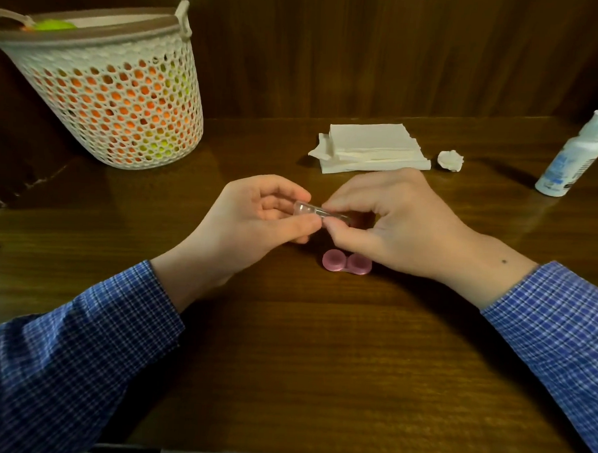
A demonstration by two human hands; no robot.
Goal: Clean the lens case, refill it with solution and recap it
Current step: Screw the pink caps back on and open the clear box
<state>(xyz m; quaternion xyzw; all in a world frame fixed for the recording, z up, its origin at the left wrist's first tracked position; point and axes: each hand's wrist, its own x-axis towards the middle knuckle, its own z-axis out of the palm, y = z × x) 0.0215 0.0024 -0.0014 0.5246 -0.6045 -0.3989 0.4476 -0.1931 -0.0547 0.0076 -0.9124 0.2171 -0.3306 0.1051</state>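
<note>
A clear plastic lens case (310, 211) is held above the wooden table (302, 346) between both hands. My left hand (256, 221) pinches its left end between thumb and fingers. My right hand (387, 223) pinches its right end, fingers curled over it and hiding that end. A pink double piece, the case's joined caps (346, 261), lies flat on the table just below the hands. The white solution bottle (573, 156) stands capped at the far right, away from both hands.
A stack of white tissues (371, 149) lies behind the hands, with a crumpled tissue ball (450, 160) to its right. A white perforated basket (112, 84) holding orange and green items stands at the back left. A dark wooden wall rises behind the table.
</note>
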